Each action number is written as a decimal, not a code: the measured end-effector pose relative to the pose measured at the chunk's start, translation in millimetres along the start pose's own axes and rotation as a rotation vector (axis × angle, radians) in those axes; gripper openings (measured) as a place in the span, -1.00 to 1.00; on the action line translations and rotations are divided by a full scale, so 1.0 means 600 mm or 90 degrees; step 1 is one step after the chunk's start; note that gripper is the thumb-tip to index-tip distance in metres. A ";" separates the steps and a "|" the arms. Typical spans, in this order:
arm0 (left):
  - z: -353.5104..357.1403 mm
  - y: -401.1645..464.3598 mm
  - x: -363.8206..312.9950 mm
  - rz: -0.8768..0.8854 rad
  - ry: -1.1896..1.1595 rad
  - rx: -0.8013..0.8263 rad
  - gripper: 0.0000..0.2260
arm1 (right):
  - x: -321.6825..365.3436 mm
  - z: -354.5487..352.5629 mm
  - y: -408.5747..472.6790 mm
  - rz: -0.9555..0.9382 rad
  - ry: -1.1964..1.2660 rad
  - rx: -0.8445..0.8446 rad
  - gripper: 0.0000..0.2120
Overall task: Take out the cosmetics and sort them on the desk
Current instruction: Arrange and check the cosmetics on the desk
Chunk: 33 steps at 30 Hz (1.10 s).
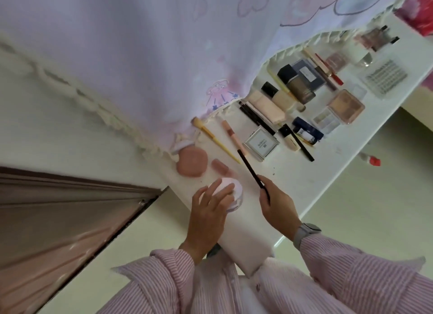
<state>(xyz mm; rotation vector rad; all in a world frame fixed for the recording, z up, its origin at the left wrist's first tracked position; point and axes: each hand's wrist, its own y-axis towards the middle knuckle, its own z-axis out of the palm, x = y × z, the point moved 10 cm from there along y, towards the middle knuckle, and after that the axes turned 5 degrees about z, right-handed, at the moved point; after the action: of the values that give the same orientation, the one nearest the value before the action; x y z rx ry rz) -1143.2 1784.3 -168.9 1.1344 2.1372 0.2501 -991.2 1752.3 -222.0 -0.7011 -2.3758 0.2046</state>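
Cosmetics (290, 103) lie in rough rows along the worktop (293, 180), while the left hand (210, 210) curls its fingers over a round white compact (236, 192) and the right hand (276, 206) pinches a dark pencil (250, 168), likely to place it among similar sticks.

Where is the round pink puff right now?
In the head view, the round pink puff lies on the white desk, left of centre, just beyond the left hand.

Left hand (210, 203) on round compact (230, 193), right hand (277, 206) holding pencil (251, 170) — desk (293, 180)
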 end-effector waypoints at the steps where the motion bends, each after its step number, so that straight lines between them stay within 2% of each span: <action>1: 0.004 -0.005 -0.010 0.027 0.028 0.006 -0.77 | -0.009 -0.007 -0.004 -0.002 -0.011 -0.009 -0.70; 6: 0.040 -0.017 -0.039 0.087 0.085 0.082 -0.76 | -0.047 -0.032 -0.018 -0.024 -0.057 -0.011 -0.75; 12: 0.078 -0.018 -0.038 0.017 0.107 0.169 -0.66 | -0.055 -0.052 -0.013 -0.072 -0.115 0.010 -0.72; 15: 0.076 -0.014 -0.039 -0.016 0.095 0.156 -0.68 | -0.032 -0.082 0.001 -0.129 -0.114 -0.031 -0.77; 17: 0.073 -0.014 -0.040 -0.038 0.075 0.126 -0.76 | -0.006 -0.092 0.016 -0.184 -0.132 -0.030 -0.79; 19: 0.068 -0.021 -0.029 -0.110 0.065 0.101 -0.83 | 0.032 -0.083 0.032 -0.260 -0.160 0.008 -0.81; 25: 0.074 -0.084 0.021 -0.506 0.093 0.080 -0.38 | 0.155 0.003 0.062 -0.496 -0.171 0.198 -0.80; 30: 0.092 -0.102 -0.002 -0.672 0.194 0.033 -0.26 | 0.169 0.041 0.067 -0.623 -0.201 0.259 -0.62; 33: 0.112 -0.108 -0.020 -0.797 0.212 -0.039 -0.18 | 0.159 0.041 0.068 -0.668 -0.190 0.309 -0.64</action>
<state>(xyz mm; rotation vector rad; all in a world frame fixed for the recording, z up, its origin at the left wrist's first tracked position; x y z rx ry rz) -1137.1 1726.3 -243.3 -0.4335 2.6671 -0.0949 -1051.1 1838.7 -202.3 0.8499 -2.4862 0.4090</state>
